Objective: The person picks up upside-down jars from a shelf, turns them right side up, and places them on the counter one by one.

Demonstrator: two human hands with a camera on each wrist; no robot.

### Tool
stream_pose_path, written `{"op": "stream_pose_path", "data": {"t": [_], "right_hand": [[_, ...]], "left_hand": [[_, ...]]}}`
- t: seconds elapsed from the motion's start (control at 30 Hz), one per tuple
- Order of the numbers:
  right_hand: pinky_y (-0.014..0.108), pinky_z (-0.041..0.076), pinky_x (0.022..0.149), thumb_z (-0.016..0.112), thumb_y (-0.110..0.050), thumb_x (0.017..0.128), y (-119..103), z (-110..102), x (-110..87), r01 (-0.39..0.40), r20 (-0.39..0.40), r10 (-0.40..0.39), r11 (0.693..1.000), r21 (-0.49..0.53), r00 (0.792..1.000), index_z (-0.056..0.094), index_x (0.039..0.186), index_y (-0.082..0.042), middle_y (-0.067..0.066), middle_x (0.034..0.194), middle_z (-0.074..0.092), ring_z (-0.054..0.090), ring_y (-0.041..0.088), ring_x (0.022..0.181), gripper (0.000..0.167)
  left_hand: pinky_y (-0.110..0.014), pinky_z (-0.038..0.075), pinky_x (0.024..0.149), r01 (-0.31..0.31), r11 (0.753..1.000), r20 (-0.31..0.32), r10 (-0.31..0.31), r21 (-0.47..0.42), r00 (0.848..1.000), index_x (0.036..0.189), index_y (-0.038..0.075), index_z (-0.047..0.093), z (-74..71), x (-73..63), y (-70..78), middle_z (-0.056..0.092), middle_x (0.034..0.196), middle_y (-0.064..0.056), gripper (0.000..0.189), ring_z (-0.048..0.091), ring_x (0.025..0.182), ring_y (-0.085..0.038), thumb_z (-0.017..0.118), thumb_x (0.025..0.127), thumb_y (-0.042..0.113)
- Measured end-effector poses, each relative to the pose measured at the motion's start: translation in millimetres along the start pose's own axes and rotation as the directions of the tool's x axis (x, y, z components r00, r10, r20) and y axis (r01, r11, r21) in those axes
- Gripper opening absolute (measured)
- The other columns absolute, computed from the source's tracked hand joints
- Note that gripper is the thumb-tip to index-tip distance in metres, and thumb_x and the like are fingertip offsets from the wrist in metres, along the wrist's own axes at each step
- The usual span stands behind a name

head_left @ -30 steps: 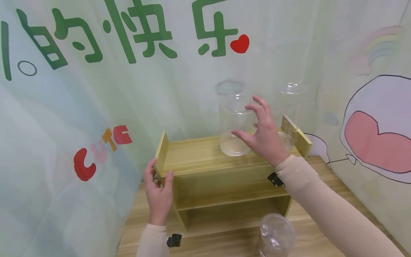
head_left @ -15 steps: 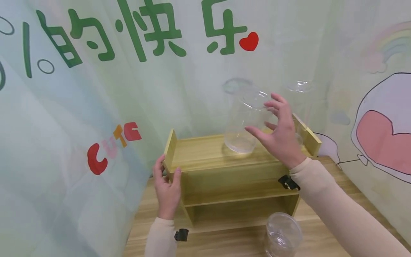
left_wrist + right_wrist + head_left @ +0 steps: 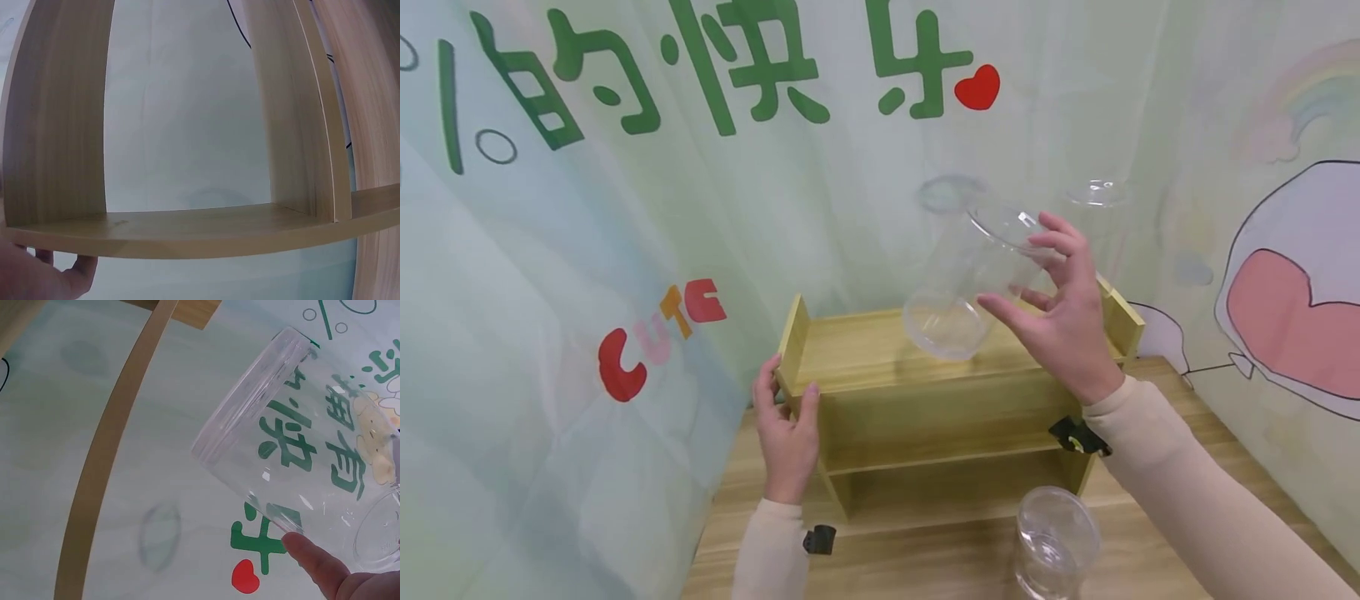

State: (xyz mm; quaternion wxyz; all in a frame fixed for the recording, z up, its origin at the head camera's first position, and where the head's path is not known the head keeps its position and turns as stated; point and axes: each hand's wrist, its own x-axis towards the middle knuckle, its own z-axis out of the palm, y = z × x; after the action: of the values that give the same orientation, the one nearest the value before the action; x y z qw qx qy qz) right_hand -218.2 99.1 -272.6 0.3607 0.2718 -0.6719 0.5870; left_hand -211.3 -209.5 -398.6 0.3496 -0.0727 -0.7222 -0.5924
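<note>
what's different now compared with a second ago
The tall clear jar, upright on the shelf a second ago, is now held tilted in the right hand, its top leaning right. Whether its base has left the shelf is unclear. Unchanged: the left hand at the shelf's left end, the small jar on the table.

A clear, see-through jar (image 3: pixel 966 279), round and with a flat base, leans at the middle of the head view, its top tipped toward the upper right. The right hand (image 3: pixel 1063 308) grips its right side, thumb and fingers spread around the wall. Its base shows over the top board of a pale wooden shelf (image 3: pixel 850 350); whether they touch is unclear. The shelf stands upright across the centre of the frame, with short raised ends and a lower board. The left hand (image 3: pixel 786 433) holds its left end.
</note>
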Motion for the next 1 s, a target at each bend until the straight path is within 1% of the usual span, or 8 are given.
{"op": "stream_pose_path", "data": {"t": [0.07, 0.2, 0.33, 0.43, 0.53, 0.6, 0.8, 1.0], "right_hand": [[0.031, 0.057, 0.081, 0.083, 0.012, 0.070, -2.8, 0.0, -1.0, 0.004, 0.000, -0.004, 1.000, 0.027, 1.000, 0.042, 0.128, 0.006, 0.005, 0.150, 0.035, 0.053, 0.030, 0.118, 0.072], [0.030, 0.057, 0.082, 0.082, 0.013, 0.070, -4.1, -0.1, -6.5, 0.004, 0.005, -0.004, 0.996, 0.091, 1.000, 0.042, 0.128, 0.007, 0.008, 0.150, 0.034, 0.052, 0.034, 0.119, 0.071], [0.033, 0.056, 0.083, 0.079, 0.018, 0.070, -5.0, -0.6, -12.9, 0.032, 0.014, -0.035, 0.989, 0.146, 0.999, 0.040, 0.127, 0.011, 0.011, 0.151, 0.032, 0.050, 0.036, 0.121, 0.070], [0.035, 0.056, 0.085, 0.080, 0.015, 0.072, -8.3, -1.5, -17.4, 0.053, 0.011, -0.056, 0.979, 0.195, 0.998, 0.039, 0.127, 0.012, 0.013, 0.151, 0.032, 0.049, 0.035, 0.122, 0.068], [0.037, 0.056, 0.085, 0.081, 0.010, 0.073, -13.4, -2.7, -22.6, 0.049, 0.000, -0.051, 0.967, 0.248, 0.999, 0.039, 0.127, 0.012, 0.014, 0.150, 0.031, 0.048, 0.035, 0.125, 0.068], [0.037, 0.056, 0.085, 0.082, 0.008, 0.074, -16.3, -4.0, -26.4, 0.049, -0.004, -0.050, 0.961, 0.273, 0.999, 0.039, 0.127, 0.012, 0.015, 0.150, 0.031, 0.048, 0.036, 0.125, 0.068], [0.038, 0.056, 0.085, 0.082, 0.007, 0.075, -21.2, -9.7, -35.9, 0.045, -0.015, -0.043, 0.941, 0.334, 0.999, 0.040, 0.128, 0.012, 0.019, 0.150, 0.031, 0.047, 0.039, 0.126, 0.067], [0.040, 0.055, 0.087, 0.081, 0.007, 0.076, -23.2, -16.4, -44.2, 0.026, -0.007, -0.026, 0.930, 0.368, 1.000, 0.037, 0.129, 0.013, 0.019, 0.151, 0.028, 0.046, 0.040, 0.126, 0.069]], "left_hand": [[-0.042, 0.043, 0.084, 0.001, 1.000, 0.000, -0.001, 0.000, 1.000, 0.146, 0.015, 0.041, 0.5, 0.5, -0.2, 0.042, 0.137, -0.008, 0.055, 0.045, 0.114, -0.021, 0.061, 0.096, 0.006], [-0.042, 0.041, 0.084, -0.003, 1.000, -0.002, 0.003, 0.007, 1.000, 0.147, 0.015, 0.040, 0.2, 0.1, -0.5, 0.042, 0.137, -0.009, 0.055, 0.044, 0.115, -0.023, 0.061, 0.097, 0.006], [-0.040, 0.042, 0.084, -0.002, 1.000, 0.004, 0.002, 0.015, 1.000, 0.147, 0.016, 0.039, -1.5, -0.2, 0.6, 0.042, 0.136, -0.010, 0.055, 0.044, 0.114, -0.023, 0.060, 0.097, 0.006], [-0.040, 0.042, 0.082, -0.002, 1.000, 0.015, 0.002, 0.017, 1.000, 0.148, 0.016, 0.038, -2.2, 0.0, 1.0, 0.042, 0.136, -0.009, 0.055, 0.045, 0.113, -0.022, 0.059, 0.098, 0.007], [-0.038, 0.043, 0.082, 0.001, 1.000, 0.020, -0.002, 0.018, 1.000, 0.148, 0.017, 0.038, -2.0, 0.0, 1.6, 0.042, 0.136, -0.010, 0.056, 0.044, 0.112, -0.021, 0.060, 0.098, 0.007], [-0.037, 0.043, 0.081, 0.008, 1.000, 0.015, -0.008, 0.019, 1.000, 0.148, 0.015, 0.038, -1.0, 0.0, 1.2, 0.042, 0.137, -0.010, 0.056, 0.044, 0.113, -0.021, 0.059, 0.097, 0.005], [-0.036, 0.042, 0.082, 0.010, 0.999, -0.003, -0.010, 0.034, 1.000, 0.147, 0.006, 0.035, 3.6, 0.7, 2.4, 0.040, 0.138, -0.019, 0.056, 0.044, 0.115, -0.025, 0.057, 0.096, -0.003], [-0.031, 0.045, 0.077, 0.016, 1.000, -0.007, -0.015, 0.023, 1.000, 0.148, 0.015, 0.037, 5.2, 0.8, 4.9, 0.045, 0.134, -0.013, 0.057, 0.046, 0.108, -0.020, 0.060, 0.097, 0.004]]}}
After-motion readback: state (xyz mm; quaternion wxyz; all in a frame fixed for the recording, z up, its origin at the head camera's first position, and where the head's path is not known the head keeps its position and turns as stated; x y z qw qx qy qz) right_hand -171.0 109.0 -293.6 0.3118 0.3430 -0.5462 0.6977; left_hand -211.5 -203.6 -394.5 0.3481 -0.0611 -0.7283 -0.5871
